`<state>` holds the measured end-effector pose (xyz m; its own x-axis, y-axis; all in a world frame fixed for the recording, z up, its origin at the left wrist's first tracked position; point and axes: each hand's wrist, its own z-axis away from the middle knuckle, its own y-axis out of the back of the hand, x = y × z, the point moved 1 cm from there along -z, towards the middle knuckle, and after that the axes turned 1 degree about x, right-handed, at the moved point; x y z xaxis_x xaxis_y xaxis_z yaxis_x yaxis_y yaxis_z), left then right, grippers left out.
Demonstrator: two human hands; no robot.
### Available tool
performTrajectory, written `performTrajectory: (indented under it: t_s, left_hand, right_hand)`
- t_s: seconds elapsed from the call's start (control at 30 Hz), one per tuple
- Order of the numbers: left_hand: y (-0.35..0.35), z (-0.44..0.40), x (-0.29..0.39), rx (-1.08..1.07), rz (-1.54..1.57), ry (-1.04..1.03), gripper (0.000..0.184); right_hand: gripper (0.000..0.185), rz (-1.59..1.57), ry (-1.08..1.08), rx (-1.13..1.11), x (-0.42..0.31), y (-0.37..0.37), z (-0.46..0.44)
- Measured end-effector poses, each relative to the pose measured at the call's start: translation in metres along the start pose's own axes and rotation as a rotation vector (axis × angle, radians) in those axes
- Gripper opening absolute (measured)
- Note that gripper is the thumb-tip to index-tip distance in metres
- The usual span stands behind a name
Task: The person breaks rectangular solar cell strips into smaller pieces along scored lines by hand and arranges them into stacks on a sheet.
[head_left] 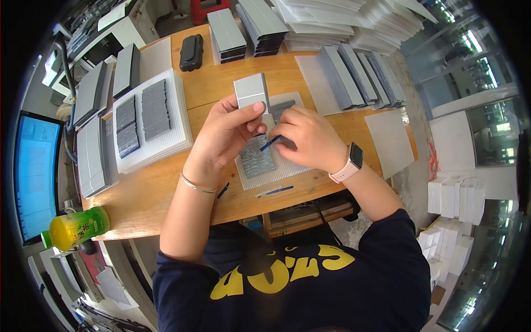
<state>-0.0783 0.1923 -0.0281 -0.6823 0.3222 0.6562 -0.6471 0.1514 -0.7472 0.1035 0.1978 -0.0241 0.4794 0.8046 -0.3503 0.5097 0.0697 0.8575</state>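
Head view: left hand (228, 126) grips pale grey, lined block (250, 89), right hand (304, 135) blue strip (270, 143).

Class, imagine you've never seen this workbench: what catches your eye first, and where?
A newcomer probably notices first the green-capped yellow bottle at the near left corner of the wooden table. Mid-picture, the left hand holds up a small grey piece; below, big yellow lettering crosses the dark shirt.

Both bare arms (188, 227) reach in. The bare left hand (228, 123) pinches, thumb on top; the bare right hand (310, 135) curls its fingers close by.
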Motion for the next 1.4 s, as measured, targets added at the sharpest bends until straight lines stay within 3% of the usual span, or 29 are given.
performTrajectory:
  t_s: [0.57,0.67,0.77,0.8,0.9,1.0,1.1,1.2,1.4]
  left_hand:
    - [-0.001,0.000,-0.003,0.029,-0.046,-0.009,0.004]
    - [0.004,-0.002,-0.002,0.093,-0.014,-0.077,0.004]
    - [0.003,-0.002,0.003,0.170,0.015,-0.163,0.005]
    - [0.003,-0.002,0.004,0.168,0.036,-0.171,0.005]
    - [0.002,-0.002,0.003,0.154,0.029,-0.163,0.005]
    - [0.001,-0.001,0.001,0.082,0.006,-0.119,0.004]
    - [0.004,-0.002,-0.002,0.031,-0.030,-0.032,0.003]
    - [0.005,-0.003,-0.005,-0.030,-0.084,-0.006,0.003]
    - [0.004,-0.002,-0.004,0.001,-0.084,-0.009,0.004]
  right_hand:
    - [0.006,0.039,0.117,0.092,0.003,-0.006,-0.001]
    - [0.004,-0.170,-0.079,0.175,-0.001,0.007,-0.004]
    - [0.009,-1.043,-0.723,0.194,0.008,0.011,-0.002]
    - [0.011,-1.333,-0.795,0.073,0.019,0.019,0.002]
    - [0.011,-1.594,-0.823,0.003,0.026,0.026,0.009]
    - [0.012,-1.410,-0.869,0.048,0.017,0.036,0.010]
    - [0.011,-0.569,-0.505,0.038,0.016,0.033,0.015]
    - [0.007,-0.128,-0.180,-0.051,0.018,0.029,0.022]
    - [0.007,-0.045,-0.159,-0.024,0.019,0.019,0.025]
